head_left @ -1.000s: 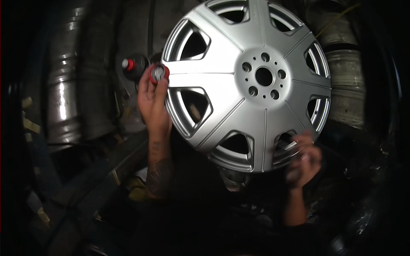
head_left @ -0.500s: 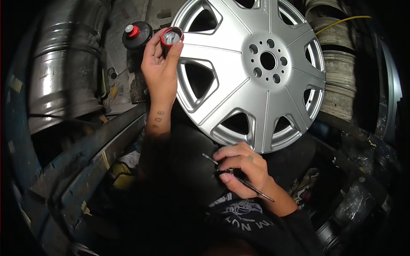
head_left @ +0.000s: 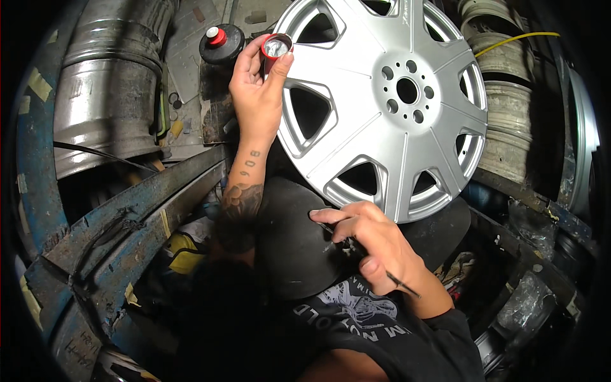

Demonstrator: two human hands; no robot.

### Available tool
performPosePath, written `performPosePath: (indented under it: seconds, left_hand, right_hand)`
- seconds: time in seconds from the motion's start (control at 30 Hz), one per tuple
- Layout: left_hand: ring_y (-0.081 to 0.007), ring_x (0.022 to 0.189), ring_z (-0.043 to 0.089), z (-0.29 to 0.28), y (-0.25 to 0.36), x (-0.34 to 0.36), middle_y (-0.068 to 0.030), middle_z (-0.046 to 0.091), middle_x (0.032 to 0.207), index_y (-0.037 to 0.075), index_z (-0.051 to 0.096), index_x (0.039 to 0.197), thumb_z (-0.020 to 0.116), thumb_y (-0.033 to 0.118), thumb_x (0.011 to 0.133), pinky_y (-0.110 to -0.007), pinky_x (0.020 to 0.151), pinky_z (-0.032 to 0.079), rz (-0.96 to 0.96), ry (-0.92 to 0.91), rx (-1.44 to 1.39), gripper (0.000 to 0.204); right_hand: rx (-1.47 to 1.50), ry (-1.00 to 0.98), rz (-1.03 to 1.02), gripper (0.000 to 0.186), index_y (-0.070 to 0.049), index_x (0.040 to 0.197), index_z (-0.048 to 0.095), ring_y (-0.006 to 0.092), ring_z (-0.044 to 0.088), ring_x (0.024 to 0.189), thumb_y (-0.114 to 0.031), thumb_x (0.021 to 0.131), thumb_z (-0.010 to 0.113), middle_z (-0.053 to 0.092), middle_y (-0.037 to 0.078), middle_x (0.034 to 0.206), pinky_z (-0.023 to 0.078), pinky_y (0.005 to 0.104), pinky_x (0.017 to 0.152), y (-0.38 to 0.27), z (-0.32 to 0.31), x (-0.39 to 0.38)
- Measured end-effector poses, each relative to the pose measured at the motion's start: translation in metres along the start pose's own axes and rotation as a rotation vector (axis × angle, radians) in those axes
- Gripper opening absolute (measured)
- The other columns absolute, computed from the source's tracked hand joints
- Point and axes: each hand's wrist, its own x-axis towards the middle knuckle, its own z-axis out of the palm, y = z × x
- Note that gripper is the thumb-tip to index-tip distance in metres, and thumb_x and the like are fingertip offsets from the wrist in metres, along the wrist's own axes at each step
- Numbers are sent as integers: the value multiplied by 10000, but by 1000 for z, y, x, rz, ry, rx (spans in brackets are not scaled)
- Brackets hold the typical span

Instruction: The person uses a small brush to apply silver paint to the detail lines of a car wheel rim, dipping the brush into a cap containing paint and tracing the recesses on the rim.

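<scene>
My left hand grips a small red container with silvery contents, at the upper-left edge of a large silver alloy wheel. A dark round bottle with a red and white top stands just left of that container. My right hand, below the wheel, is closed around a thin dark brush-like tool, whose tip is hidden among my fingers. Under the right hand is dark padded-looking material, beside my black printed shirt.
Large metal cylinders lie on the left. Dull, stacked rims and a yellow hose are at the right. Steel frame rails with tape scraps cross the lower left; a yellow-and-black item lies beside them.
From a second ago, my left hand has risen along the rim with the container. My right hand has moved from the wheel's lower-right rim to below it. The whole view has shifted slightly.
</scene>
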Motion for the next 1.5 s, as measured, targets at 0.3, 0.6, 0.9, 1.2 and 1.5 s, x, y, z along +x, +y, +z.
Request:
performPosePath:
  seconds: [0.3,0.6,0.9,1.2,1.5]
  left_hand:
    - [-129,1065,612,-4,-3,1,-115,647,1182,-60,521,1275,709,24,910,-256,958,473,17,-19,10,419]
    - [-138,1067,617,-3,-5,2,-134,650,1177,-87,517,1281,692,-16,911,-258,956,478,26,-1,-34,415]
    - [-144,1030,639,21,-4,-5,-113,663,1162,-42,557,1274,649,37,924,-242,900,501,4,202,67,370]
    - [-141,1021,640,1,-3,-13,-111,666,1151,-43,552,1278,651,44,925,-236,895,500,-1,173,121,377]
    - [-153,1035,639,-17,1,-13,-122,662,1161,-48,543,1287,646,56,931,-247,907,499,-7,178,149,385]
  right_hand:
    - [-532,-334,-90,527,-60,1097,598,323,557,1117,-524,849,572,524,184,1417,411,443,943,-52,-10,-14]
    - [613,619,305,797,37,895,648,182,525,674,-564,1032,143,592,132,739,424,299,645,41,-35,-35]
    - [420,245,302,196,32,946,747,121,616,726,-147,942,666,709,121,884,491,248,663,113,-77,38]
    - [424,303,263,107,71,948,667,103,605,674,-34,931,673,695,106,809,492,230,619,133,-59,46]
    - [346,327,259,90,84,904,687,139,660,655,-6,903,690,702,125,772,522,240,609,132,-50,51]
